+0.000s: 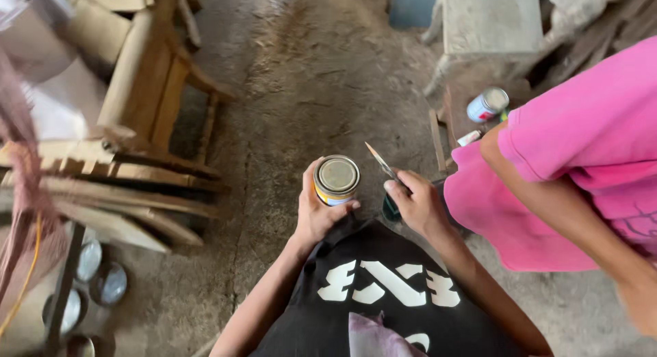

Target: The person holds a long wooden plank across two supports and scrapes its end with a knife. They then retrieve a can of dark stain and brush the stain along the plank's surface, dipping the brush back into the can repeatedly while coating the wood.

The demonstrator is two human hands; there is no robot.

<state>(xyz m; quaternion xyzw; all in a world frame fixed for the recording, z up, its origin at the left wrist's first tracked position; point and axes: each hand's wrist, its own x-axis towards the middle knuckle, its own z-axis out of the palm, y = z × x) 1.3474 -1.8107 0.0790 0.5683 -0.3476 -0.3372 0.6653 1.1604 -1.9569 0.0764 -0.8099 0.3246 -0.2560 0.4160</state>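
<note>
Nearest the camera was the wearer's black shirt with white print (383, 288), both forearms reaching out from it. The left hand (316, 210) was wrapped around a small tin can (336, 180), fingers closed on its yellow-and-blue side, holding it upright over the dirt floor (287, 97) with the metal lid on top and apparently shut. The right hand (419, 205) was clamped on a thin flat-bladed tool (380, 161), its handle hidden in the fist, the pointed blade angled up and left, tip near the can's rim but apart from it. Judged step: can steadied, tool brought up, lid not yet pried. The next move looked to call for setting the blade tip under the lid's edge and levering gently while the left hand kept the can from twisting; a slip could drive the tip toward the left fingers. Just right, another person in a pink shirt (588, 131) bent in, their arm (561, 199) reaching down, well clear of the can. Left side held stacked wooden planks (123, 193) and a wooden frame (147, 76), with round metal lids (99, 275) on the ground. Farther back a second can (487, 104) lay on its side near a grey stone block (489, 18).
</note>
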